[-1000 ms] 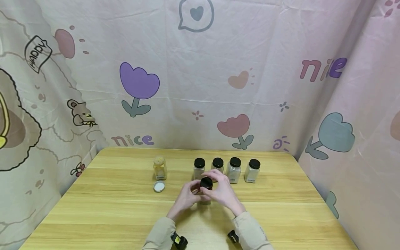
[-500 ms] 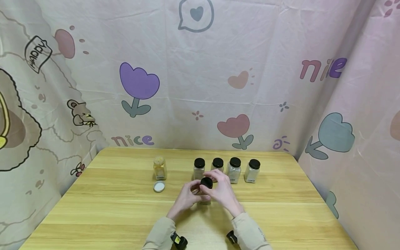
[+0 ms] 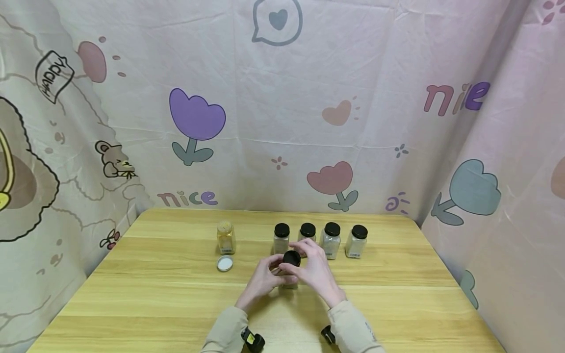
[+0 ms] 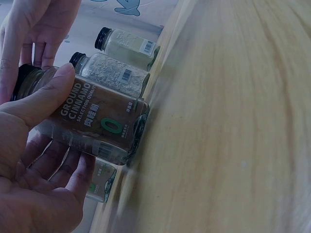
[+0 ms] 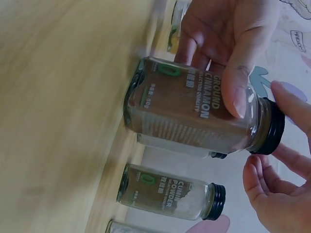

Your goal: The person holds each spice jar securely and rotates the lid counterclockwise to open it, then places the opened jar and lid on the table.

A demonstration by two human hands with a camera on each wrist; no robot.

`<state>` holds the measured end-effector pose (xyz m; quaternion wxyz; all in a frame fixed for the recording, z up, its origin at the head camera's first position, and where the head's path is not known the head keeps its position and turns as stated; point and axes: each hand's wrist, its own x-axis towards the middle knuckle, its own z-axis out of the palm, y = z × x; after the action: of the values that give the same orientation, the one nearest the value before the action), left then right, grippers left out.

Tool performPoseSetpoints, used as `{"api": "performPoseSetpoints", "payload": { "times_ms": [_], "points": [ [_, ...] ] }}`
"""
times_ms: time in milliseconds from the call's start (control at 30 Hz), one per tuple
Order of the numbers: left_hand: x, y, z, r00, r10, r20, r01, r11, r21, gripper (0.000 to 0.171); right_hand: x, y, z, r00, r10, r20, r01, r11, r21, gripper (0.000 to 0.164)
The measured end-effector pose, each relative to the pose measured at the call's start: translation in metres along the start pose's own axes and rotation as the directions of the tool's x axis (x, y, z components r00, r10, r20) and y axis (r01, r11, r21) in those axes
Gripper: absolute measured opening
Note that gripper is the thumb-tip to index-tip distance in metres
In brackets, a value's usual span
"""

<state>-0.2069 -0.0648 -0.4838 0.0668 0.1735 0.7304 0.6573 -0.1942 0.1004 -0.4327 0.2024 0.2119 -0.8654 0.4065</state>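
Observation:
A clear square spice jar [image 4: 97, 114] labelled ground cinnamon, full of brown powder, stands upright on the wooden table [image 3: 176, 304]. My left hand [image 3: 262, 280] grips its body, thumb across the label and fingers on the opposite side. With thumb and fingertips, my right hand [image 3: 312, 268] pinches the rim of the black screw lid [image 3: 291, 258], which sits on the jar's neck. In the head view both hands cover most of the jar's body; the wrist views show its label.
Several black-lidded spice jars stand in a row behind the hands, among them a cumin powder jar [image 5: 165, 194]. At the left is a lidless jar of yellow contents [image 3: 226, 239], with a lid [image 3: 224, 263] lying white side up before it. A printed curtain [image 3: 265, 122] hangs behind.
My right hand has turned slightly on the lid, its thumb shifting left along the near rim. The left hand and the jar stay in the same place.

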Motion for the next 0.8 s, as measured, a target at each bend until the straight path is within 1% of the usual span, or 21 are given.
{"api": "performPoseSetpoints", "payload": {
  "times_ms": [133,233,367,467,567,700,800],
  "points": [
    [0.0007,-0.0004,0.0005,1.000,0.001,0.002,-0.001,1.000,-0.004,0.051,0.0010,-0.0022,-0.0010,1.000,-0.010,0.014,0.010,1.000,0.004,0.044],
    [0.0008,-0.0002,0.0005,1.000,0.003,0.001,-0.003,1.000,0.006,0.052,0.0019,-0.0023,-0.0022,0.999,-0.013,0.037,0.012,1.000,0.015,0.043],
    [0.0011,-0.0011,0.0002,1.000,0.016,-0.004,-0.016,1.000,0.012,0.051,0.0019,-0.0010,-0.0054,0.995,-0.040,0.091,0.036,0.998,0.048,0.042],
    [0.0015,-0.0023,-0.0004,0.999,0.034,0.001,-0.034,0.999,0.010,0.050,0.0013,0.0008,-0.0062,0.991,-0.073,0.113,0.066,0.996,0.062,0.046],
    [0.0011,-0.0018,-0.0009,0.999,0.036,0.007,-0.036,0.999,0.014,0.050,0.0004,0.0028,-0.0037,0.993,-0.077,0.089,0.074,0.997,0.037,0.051],
    [0.0005,-0.0001,-0.0004,1.000,0.009,0.003,-0.009,1.000,0.025,0.050,-0.0010,0.0024,0.0002,0.999,-0.044,0.014,0.044,0.998,-0.036,0.057],
    [0.0003,0.0005,0.0000,1.000,0.001,0.000,-0.001,1.000,0.020,0.050,-0.0014,0.0001,0.0011,1.000,-0.024,-0.015,0.023,0.998,-0.051,0.056]
  ]
}}
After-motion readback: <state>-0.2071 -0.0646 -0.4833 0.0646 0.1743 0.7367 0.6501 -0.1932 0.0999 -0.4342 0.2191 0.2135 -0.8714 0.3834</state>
